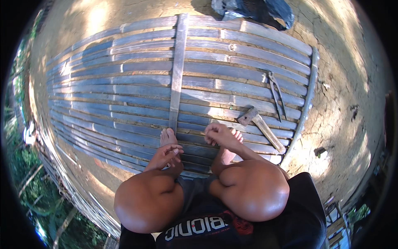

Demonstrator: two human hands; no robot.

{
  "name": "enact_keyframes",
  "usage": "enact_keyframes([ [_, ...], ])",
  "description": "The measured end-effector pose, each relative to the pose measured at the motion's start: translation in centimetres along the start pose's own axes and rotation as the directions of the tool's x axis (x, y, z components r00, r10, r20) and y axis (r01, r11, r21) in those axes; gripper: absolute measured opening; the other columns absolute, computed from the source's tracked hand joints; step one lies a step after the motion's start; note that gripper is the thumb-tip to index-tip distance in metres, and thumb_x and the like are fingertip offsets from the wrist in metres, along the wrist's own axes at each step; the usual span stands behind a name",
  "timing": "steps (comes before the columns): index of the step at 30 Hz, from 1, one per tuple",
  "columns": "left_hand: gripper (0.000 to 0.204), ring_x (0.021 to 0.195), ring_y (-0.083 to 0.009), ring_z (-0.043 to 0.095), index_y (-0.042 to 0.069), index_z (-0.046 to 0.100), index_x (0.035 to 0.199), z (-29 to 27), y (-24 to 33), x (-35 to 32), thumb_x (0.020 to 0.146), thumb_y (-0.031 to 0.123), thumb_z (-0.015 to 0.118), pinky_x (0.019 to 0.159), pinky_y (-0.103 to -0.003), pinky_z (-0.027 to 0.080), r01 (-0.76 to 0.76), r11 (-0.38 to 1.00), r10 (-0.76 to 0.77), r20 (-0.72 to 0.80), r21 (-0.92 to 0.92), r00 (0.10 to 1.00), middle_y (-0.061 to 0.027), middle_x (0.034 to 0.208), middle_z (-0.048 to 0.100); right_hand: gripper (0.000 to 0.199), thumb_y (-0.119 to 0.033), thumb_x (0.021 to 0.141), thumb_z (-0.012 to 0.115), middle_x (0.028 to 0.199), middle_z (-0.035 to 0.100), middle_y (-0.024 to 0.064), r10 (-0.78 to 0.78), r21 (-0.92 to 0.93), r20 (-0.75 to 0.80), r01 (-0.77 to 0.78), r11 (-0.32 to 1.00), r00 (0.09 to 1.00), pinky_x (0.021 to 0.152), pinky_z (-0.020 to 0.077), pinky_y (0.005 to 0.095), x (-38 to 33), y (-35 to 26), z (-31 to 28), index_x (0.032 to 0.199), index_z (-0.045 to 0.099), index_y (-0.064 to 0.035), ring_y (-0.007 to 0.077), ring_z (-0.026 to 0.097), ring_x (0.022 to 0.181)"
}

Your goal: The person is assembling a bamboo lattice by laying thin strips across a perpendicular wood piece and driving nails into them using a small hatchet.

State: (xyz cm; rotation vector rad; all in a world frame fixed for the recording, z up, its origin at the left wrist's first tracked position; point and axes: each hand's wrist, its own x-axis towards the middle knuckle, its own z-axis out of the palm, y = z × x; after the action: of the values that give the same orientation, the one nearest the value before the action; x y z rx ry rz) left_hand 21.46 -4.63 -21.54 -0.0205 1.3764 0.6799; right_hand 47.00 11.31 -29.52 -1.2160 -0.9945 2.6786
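Note:
My left hand (163, 157) hangs in front of my left shin, above my left foot (167, 137). Its fingers are loosely stretched, with the thumb apart from them, and nothing shows in them. Beside my right foot (237, 135), my right hand (219, 135) has its fingers curled together; whatever they may pinch is too small to make out. To the right of that hand a hammer (268, 133) with a worn wooden handle lies on the bamboo slats (141, 79). Farther right and beyond it rest metal pincers (276, 96), their handles slightly apart.
A flat crosspiece (178, 70) runs over the slats ahead of my left foot. A rounded pole (311, 87) edges the platform's right side. Dark plastic sheeting (273, 12) lies at the far edge. Cracked bare earth (344, 103) surrounds the platform, with greenery at far left.

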Motion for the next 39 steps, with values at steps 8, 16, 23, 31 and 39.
enact_keyframes([
  [8, 0.018, 0.093, -0.0150, 0.066, -0.002, 0.066, 0.112, 2.1, 2.6, 4.2, 0.098, 0.010, 0.065, 0.083, -0.030, 0.054, -0.128, 0.992, 0.127, 0.106, 0.006, 0.986, -0.0090, 0.103, 0.069, 0.022, -0.020, 0.089, 0.070, 0.078, 0.067, 0.0092, -0.267, -0.497, 0.013, 0.238, 0.834, 0.964, 0.059, 0.0513, 0.0329, 3.1, 0.8, 5.9, 0.096, 0.064, -0.0010, 0.0169, 0.064, 0.068],
  [16, 0.015, 0.086, -0.0149, 0.067, 0.001, 0.064, 0.109, 0.2, 2.5, 9.4, 0.099, 0.012, 0.063, 0.075, -0.028, 0.055, -0.236, 0.964, 0.233, -0.039, -0.122, 0.972, -0.0089, 0.100, 0.069, 0.026, -0.020, 0.088, 0.070, 0.086, 0.071, 0.0125, -0.352, -0.500, -0.040, 0.287, 0.817, 0.935, 0.075, 0.0556, 0.0328, 4.9, -2.1, 6.9, 0.105, 0.068, -0.0011, 0.0177, 0.069, 0.080],
  [23, 0.012, 0.084, -0.0150, 0.066, 0.004, 0.058, 0.107, -1.9, 7.9, 9.4, 0.105, 0.014, 0.053, 0.072, -0.028, 0.055, -0.459, 0.885, 0.466, -0.212, 0.082, 0.859, -0.0082, 0.097, 0.067, 0.043, -0.025, 0.091, 0.065, 0.123, 0.055, 0.0150, -0.804, -0.999, 0.029, 0.029, -0.014, 0.594, 0.099, 0.0436, 0.0453, 10.0, -8.0, -0.6, 0.128, 0.058, -0.0057, 0.0339, 0.053, 0.113],
  [31, 0.012, 0.079, -0.0325, 0.067, 0.005, 0.062, 0.103, -6.3, 17.1, 14.9, 0.093, 0.003, 0.055, 0.072, -0.043, 0.053, -0.473, 0.225, 0.861, 0.054, 0.852, 0.506, -0.0132, 0.085, 0.068, 0.049, -0.034, 0.091, 0.068, 0.123, 0.056, 0.0106, -0.724, -0.991, 0.128, 0.069, -0.111, 0.677, 0.098, 0.0416, 0.0458, 12.4, -8.9, -2.1, 0.132, 0.059, -0.0096, 0.0316, 0.051, 0.114],
  [39, 0.019, 0.085, -0.0371, 0.068, 0.008, 0.066, 0.106, -5.8, 16.3, 17.2, 0.091, 0.002, 0.056, 0.074, -0.046, 0.053, -0.401, 0.218, 0.894, -0.018, 0.890, 0.447, -0.0135, 0.092, 0.071, 0.046, -0.030, 0.088, 0.071, 0.119, 0.057, 0.0095, -0.780, -0.992, 0.114, 0.118, -0.052, 0.615, 0.093, 0.0417, 0.0460, 12.7, -8.2, -2.3, 0.128, 0.064, -0.0088, 0.0309, 0.051, 0.108],
])
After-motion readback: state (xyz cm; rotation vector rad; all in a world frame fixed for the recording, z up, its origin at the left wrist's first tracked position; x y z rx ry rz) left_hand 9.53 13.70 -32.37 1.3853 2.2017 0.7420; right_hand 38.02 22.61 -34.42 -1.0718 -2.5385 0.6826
